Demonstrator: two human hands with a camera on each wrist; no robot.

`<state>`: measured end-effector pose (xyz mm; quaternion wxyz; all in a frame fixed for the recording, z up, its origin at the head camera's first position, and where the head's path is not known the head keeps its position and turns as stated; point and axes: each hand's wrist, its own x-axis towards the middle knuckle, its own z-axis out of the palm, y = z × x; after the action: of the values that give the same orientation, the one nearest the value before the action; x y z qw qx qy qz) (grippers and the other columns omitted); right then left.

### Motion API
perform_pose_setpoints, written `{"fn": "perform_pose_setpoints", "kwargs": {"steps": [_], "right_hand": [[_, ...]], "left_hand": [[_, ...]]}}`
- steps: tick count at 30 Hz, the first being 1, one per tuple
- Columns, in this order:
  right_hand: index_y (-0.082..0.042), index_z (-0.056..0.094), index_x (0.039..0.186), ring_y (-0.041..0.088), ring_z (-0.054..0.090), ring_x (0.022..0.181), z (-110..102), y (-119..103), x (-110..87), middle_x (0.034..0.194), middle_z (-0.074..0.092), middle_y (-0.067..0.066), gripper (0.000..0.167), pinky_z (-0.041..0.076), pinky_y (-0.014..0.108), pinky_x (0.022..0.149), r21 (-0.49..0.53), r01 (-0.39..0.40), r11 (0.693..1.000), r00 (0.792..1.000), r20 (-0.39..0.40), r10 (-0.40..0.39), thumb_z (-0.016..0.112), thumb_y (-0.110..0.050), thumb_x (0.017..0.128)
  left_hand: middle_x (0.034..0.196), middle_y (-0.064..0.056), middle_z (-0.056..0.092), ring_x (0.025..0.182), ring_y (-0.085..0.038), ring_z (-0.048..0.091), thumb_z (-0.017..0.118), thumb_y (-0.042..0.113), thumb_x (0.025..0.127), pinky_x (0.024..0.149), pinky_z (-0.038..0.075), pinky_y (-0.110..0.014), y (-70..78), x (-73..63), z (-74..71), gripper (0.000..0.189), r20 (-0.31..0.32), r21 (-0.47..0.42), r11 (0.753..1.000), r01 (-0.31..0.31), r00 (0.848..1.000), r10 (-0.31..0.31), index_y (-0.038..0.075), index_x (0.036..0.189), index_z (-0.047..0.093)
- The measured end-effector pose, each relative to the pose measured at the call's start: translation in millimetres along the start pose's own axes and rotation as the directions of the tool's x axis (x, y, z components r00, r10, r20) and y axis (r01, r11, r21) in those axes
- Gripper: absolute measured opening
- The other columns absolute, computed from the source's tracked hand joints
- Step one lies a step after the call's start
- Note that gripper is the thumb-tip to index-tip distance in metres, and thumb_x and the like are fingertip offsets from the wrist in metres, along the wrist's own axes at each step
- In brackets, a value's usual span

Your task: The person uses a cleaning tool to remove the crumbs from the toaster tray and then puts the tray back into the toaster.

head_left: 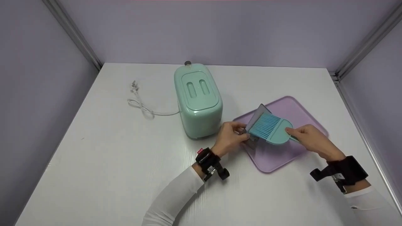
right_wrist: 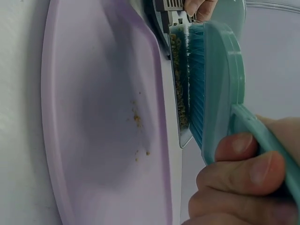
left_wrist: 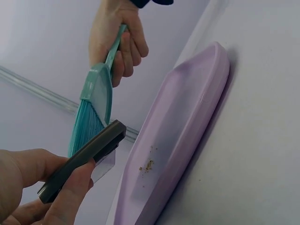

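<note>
My left hand (head_left: 230,138) pinches the dark grey edge (left_wrist: 84,161) of a small clear crumb tray (head_left: 258,112), thumb on one side and fingers on the other. Brown crumbs (right_wrist: 178,84) line the inside of that crumb tray in the right wrist view. With its fingers curled round the handle, my right hand (head_left: 311,139) grips a teal brush (head_left: 279,132). The brush's blue bristles (head_left: 265,125) lie against the crumb tray. Both are held above a lilac tray (head_left: 289,108), on which a few loose crumbs (right_wrist: 137,117) are scattered.
A mint-green toaster (head_left: 201,94) with a lid on top stands just left of the lilac tray, close to my left hand. Its white cord (head_left: 160,113) and plug (head_left: 134,86) lie on the white table (head_left: 110,163). Grey-lilac panels (head_left: 220,31) enclose the back and sides.
</note>
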<state>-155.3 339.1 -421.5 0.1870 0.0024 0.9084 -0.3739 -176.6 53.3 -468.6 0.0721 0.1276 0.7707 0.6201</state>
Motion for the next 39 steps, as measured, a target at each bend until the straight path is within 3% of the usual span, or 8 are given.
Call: {"fn": "perform_pose_setpoints", "kwargs": {"steps": [5, 8, 11, 18, 22, 25, 30, 39], "right_hand": [[-0.008, 0.047, 0.056, 0.013, 0.028, 0.05, 0, 2, 3.3, 0.053, 0.025, -0.002, 0.057, 0.019, 0.027, 0.041, -0.094, 0.031, 0.995, 0.999, -0.027, -0.034, 0.043, -0.058, 0.083], [-0.012, 0.036, 0.053, 0.012, 0.024, 0.047, -4, 5, 4.8, 0.052, 0.023, -0.002, 0.056, 0.018, 0.026, 0.039, -0.15, 0.04, 0.988, 0.998, -0.05, -0.048, 0.042, -0.058, 0.083], [-0.013, 0.034, 0.053, 0.012, 0.024, 0.046, -9, 11, 5.7, 0.052, 0.023, -0.003, 0.056, 0.019, 0.026, 0.039, -0.188, 0.039, 0.981, 0.996, -0.069, -0.053, 0.041, -0.059, 0.084], [-0.011, 0.039, 0.055, 0.015, 0.028, 0.05, -23, 18, 4.5, 0.055, 0.026, -0.001, 0.056, 0.025, 0.029, 0.045, -0.196, 0.001, 0.981, 0.996, -0.091, -0.02, 0.039, -0.06, 0.084], [-0.008, 0.061, 0.066, 0.018, 0.035, 0.06, -31, 11, 4.9, 0.066, 0.042, 0.002, 0.061, 0.03, 0.032, 0.054, -0.181, -0.013, 0.983, 0.994, -0.111, -0.007, 0.037, -0.061, 0.083], [-0.011, 0.069, 0.079, 0.02, 0.038, 0.066, -35, 1, 7.4, 0.077, 0.049, 0.005, 0.062, 0.031, 0.032, 0.057, -0.203, -0.008, 0.979, 0.99, -0.138, -0.02, 0.037, -0.063, 0.082], [-0.009, 0.065, 0.072, 0.019, 0.035, 0.059, -37, -12, 14.9, 0.065, 0.04, 0.005, 0.061, 0.026, 0.03, 0.048, -0.271, 0.02, 0.962, 0.985, -0.162, -0.066, 0.037, -0.062, 0.083], [-0.01, 0.052, 0.053, 0.016, 0.031, 0.049, -33, -18, 25.9, 0.053, 0.035, 0.0, 0.059, 0.024, 0.028, 0.044, -0.358, 0.094, 0.929, 0.98, -0.128, -0.149, 0.039, -0.057, 0.085]], "left_hand": [[0.076, 0.001, 0.062, 0.068, -0.01, 0.058, 0.072, 0.006, 0.07, 0.057, 0.049, -0.024, -0.4, -0.3, 0.1, 0.031, 0.012, -0.026, 1.0, 0.006, 1.0, -0.006, 0.002, 0.1, 0.065], [0.075, 0.0, 0.062, 0.067, -0.011, 0.059, 0.072, 0.006, 0.07, 0.056, 0.05, -0.024, -1.1, -0.6, -0.2, 0.031, 0.02, -0.043, 0.999, -0.008, 1.0, 0.009, 0.0, 0.1, 0.064], [0.076, 0.0, 0.062, 0.067, -0.011, 0.058, 0.072, 0.006, 0.07, 0.056, 0.05, -0.024, -2.2, -0.6, -0.4, 0.031, 0.022, -0.047, 0.999, -0.016, 1.0, 0.017, 0.0, 0.1, 0.064], [0.077, 0.0, 0.062, 0.068, -0.01, 0.057, 0.072, 0.007, 0.07, 0.057, 0.05, -0.024, -2.7, -0.4, -0.1, 0.031, 0.028, -0.039, 0.999, 0.003, 1.0, -0.002, 0.002, 0.1, 0.064], [0.078, 0.001, 0.062, 0.07, -0.009, 0.057, 0.072, 0.008, 0.07, 0.059, 0.049, -0.022, -2.8, 0.3, 0.0, 0.032, 0.019, -0.009, 1.0, -0.002, 1.0, 0.002, 0.001, 0.1, 0.064], [0.079, 0.001, 0.062, 0.071, -0.008, 0.056, 0.073, 0.009, 0.069, 0.061, 0.048, -0.022, -3.1, 0.3, -0.1, 0.033, 0.013, 0.008, 1.0, -0.005, 1.0, 0.005, 0.001, 0.1, 0.065], [0.079, 0.001, 0.062, 0.071, -0.008, 0.056, 0.073, 0.009, 0.069, 0.06, 0.048, -0.022, -3.5, -0.3, 0.5, 0.032, 0.014, 0.012, 1.0, -0.015, 1.0, 0.014, 0.002, 0.099, 0.065], [0.081, 0.002, 0.061, 0.072, -0.008, 0.057, 0.073, 0.008, 0.069, 0.059, 0.049, -0.022, -2.8, -1.6, 0.4, 0.033, 0.022, 0.005, 1.0, -0.015, 1.0, 0.015, 0.002, 0.101, 0.064]]}}
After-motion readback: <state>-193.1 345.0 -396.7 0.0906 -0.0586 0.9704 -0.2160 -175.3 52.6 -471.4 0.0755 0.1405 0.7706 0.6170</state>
